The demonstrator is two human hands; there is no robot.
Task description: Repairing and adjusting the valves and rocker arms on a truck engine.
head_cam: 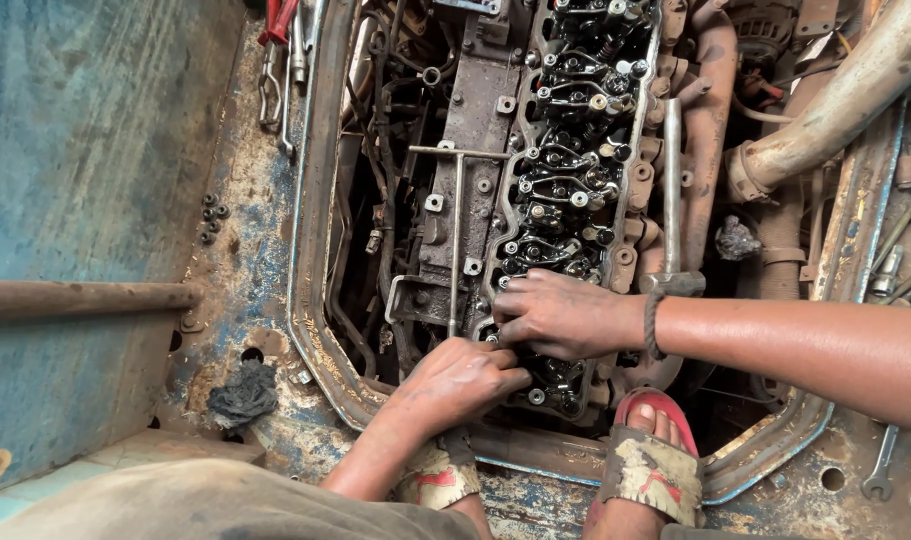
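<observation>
I have both hands down on the near end of the exposed cylinder head (566,190), the oily row of rocker arms and springs running from near to far at the middle of the engine bay. My left hand (456,382) is curled, fingertips tucked in against the near rockers; whether it pinches a small part I cannot tell. My right hand (561,315) lies flat over the same spot, fingers bent and pressing down, nothing visibly held.

I judge this hardware to be stiff, heavy steel, slick with black oil, so the grip belongs on edges and bolt heads, not on the smooth faces.

Counting: one T-handled wrench (457,230) stands on the head just left of the rockers; one hammer (673,200) lies along the right side; one spanner (881,465) rests at the near right. One cluster of small nuts (213,218) sits on the left floor, one dark rag (244,393) nearer. My two sandals (651,462) brace on the bay's near rim.
</observation>
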